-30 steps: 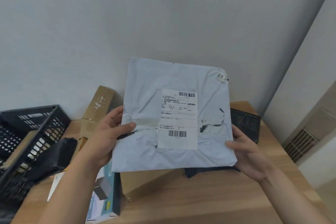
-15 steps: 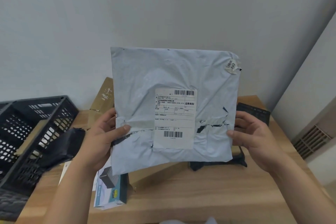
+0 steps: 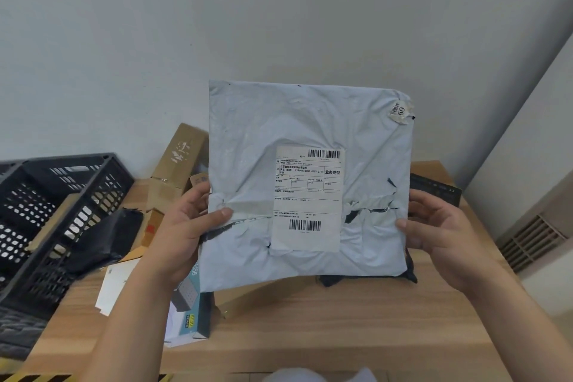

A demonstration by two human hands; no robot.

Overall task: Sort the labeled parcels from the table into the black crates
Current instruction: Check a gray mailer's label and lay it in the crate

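I hold a pale grey poly mailer parcel (image 3: 257,149) upright in front of me, its white shipping label (image 3: 308,198) with two barcodes facing me. My left hand (image 3: 183,226) grips its left edge, thumb across the front. My right hand (image 3: 434,226) grips its right edge the same way. A black slatted crate (image 3: 46,214) stands at the table's left end, with a black bag (image 3: 105,239) draped over its near rim. More parcels lie on the wooden table (image 3: 341,329) behind and under the mailer.
A tall cardboard box (image 3: 176,170) leans against the wall left of the mailer. A teal and white product box (image 3: 192,310) and a white envelope (image 3: 113,285) lie near my left forearm. A dark flat parcel (image 3: 434,187) sits at the right rear corner. A wall vent (image 3: 530,242) is at right.
Both hands have raised the mailer and tilted it more upright toward me, so its label is larger and squarer. The view has shifted slightly left.
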